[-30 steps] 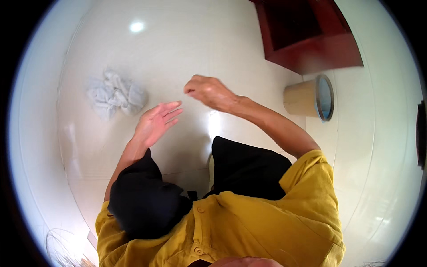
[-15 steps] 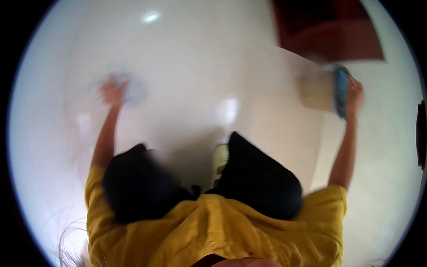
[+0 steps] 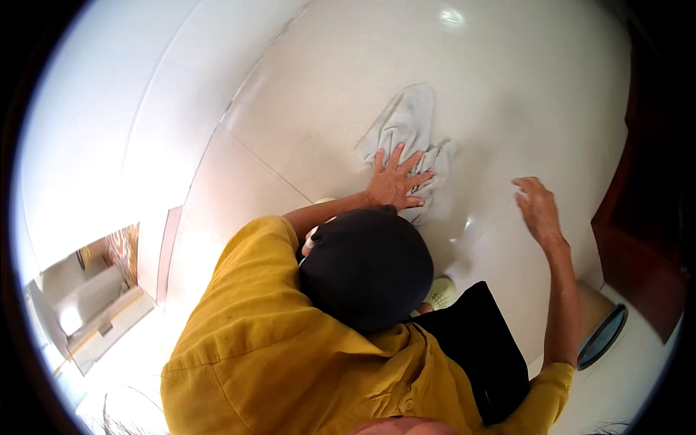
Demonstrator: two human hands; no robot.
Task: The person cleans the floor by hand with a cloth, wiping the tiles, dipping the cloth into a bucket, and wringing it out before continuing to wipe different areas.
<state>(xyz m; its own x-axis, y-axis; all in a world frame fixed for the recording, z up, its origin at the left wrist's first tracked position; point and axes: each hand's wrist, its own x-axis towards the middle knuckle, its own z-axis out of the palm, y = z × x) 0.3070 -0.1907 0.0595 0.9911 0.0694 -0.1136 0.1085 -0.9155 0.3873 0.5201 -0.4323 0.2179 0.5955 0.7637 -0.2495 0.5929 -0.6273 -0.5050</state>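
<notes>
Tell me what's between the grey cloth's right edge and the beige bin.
Head view: pale glossy floor from the cloth rightward, then the right forearm, which crosses the picture just left of the bin.

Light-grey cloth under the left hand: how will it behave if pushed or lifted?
The light-grey cloth is probably floppy, given its loose folds. Pushed by the splayed left hand, it may slide or bunch, since the floor looks smooth and glossy. Likely light, judging by its thin-looking edge.
</notes>
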